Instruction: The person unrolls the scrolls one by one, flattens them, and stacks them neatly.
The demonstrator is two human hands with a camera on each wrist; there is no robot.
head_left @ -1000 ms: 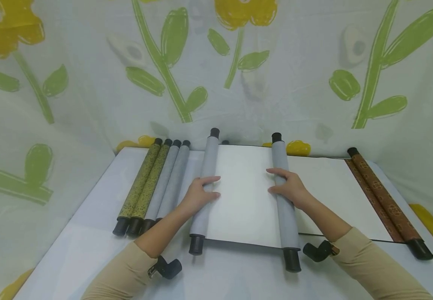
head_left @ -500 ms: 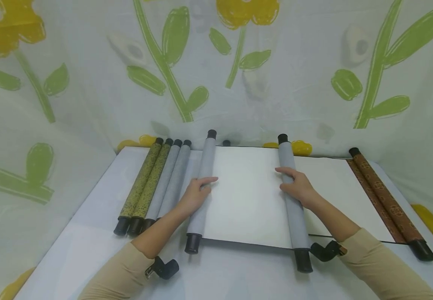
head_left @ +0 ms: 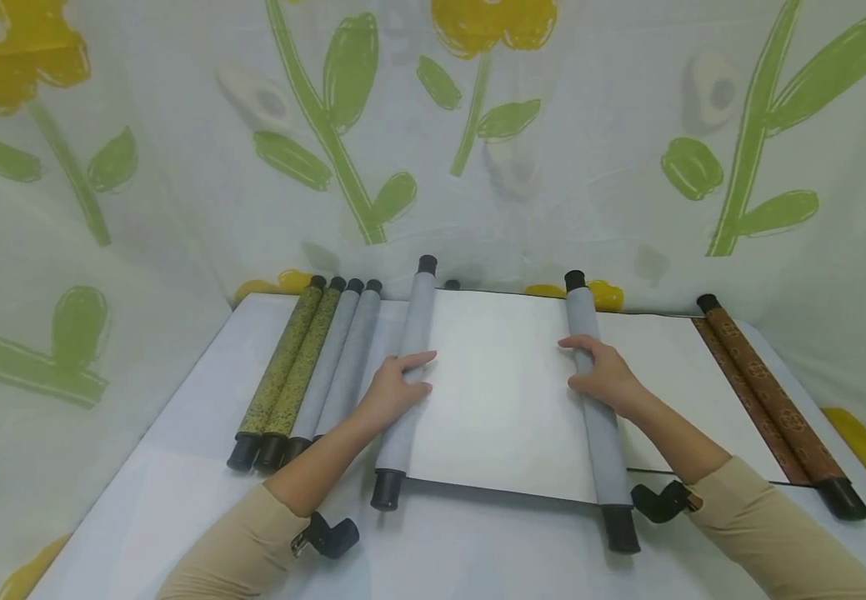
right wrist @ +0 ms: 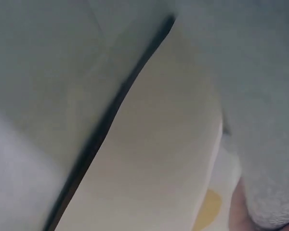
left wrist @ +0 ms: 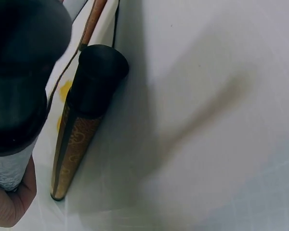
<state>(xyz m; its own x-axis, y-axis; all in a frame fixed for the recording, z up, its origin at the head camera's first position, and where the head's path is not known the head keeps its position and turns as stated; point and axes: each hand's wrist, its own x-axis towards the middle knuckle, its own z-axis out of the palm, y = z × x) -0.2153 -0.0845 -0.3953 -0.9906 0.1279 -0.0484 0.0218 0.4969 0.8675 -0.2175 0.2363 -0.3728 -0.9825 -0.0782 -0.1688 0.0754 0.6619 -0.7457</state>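
Note:
A grey scroll lies partly unrolled on the table, its white sheet (head_left: 500, 400) spread between two grey rollers. My left hand (head_left: 391, 390) rests on the left roller (head_left: 412, 333), fingers laid straight across it. My right hand (head_left: 603, 377) rests the same way on the right roller (head_left: 608, 458). The left wrist view shows the left roller's black end cap (left wrist: 19, 72) up close, with part of my hand (left wrist: 9, 202) beneath it. In the blurred right wrist view, the right roller (right wrist: 260, 120) lies over a pale sheet (right wrist: 159, 159).
A second scroll lies open underneath to the right, its pale sheet (head_left: 673, 367) ending at a brown patterned roller (head_left: 770, 400). Several rolled scrolls (head_left: 312, 367) lie side by side at the left. The white table (head_left: 177, 467) is hemmed by a flowered curtain (head_left: 553, 167).
My right hand has rolled the right grey roller further right, widening the white sheet. The left hand and its roller have barely moved.

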